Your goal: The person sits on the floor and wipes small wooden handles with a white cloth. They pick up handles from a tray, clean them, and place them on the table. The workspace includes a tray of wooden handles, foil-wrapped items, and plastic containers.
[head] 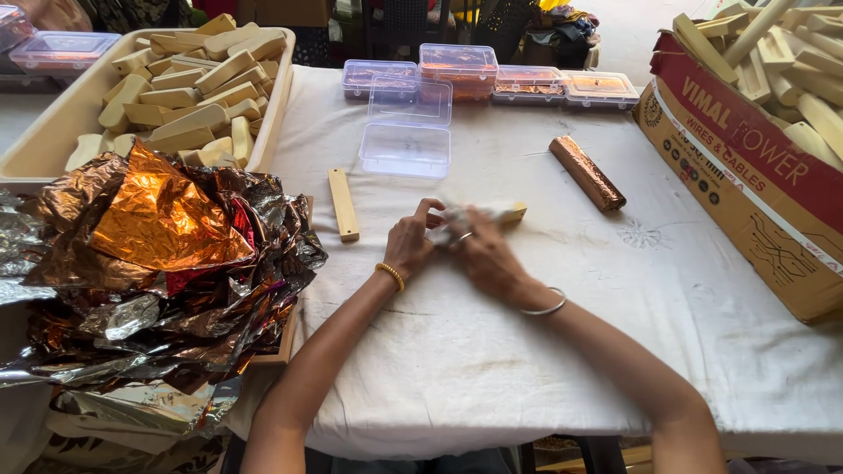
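On the white cloth, my left hand and my right hand meet around a pale wooden block that is partly covered by a silvery wrap. Both hands grip it; the motion is blurred, and only the block's right end shows. A bare wooden stick lies just left of my left hand. A stick wrapped in copper foil lies on the cloth to the upper right of my hands.
A heap of crumpled copper and silver foil fills the left side. Behind it stands a cream tub of wooden blocks. Clear plastic boxes sit at the back, and a cardboard carton of blocks stands at right.
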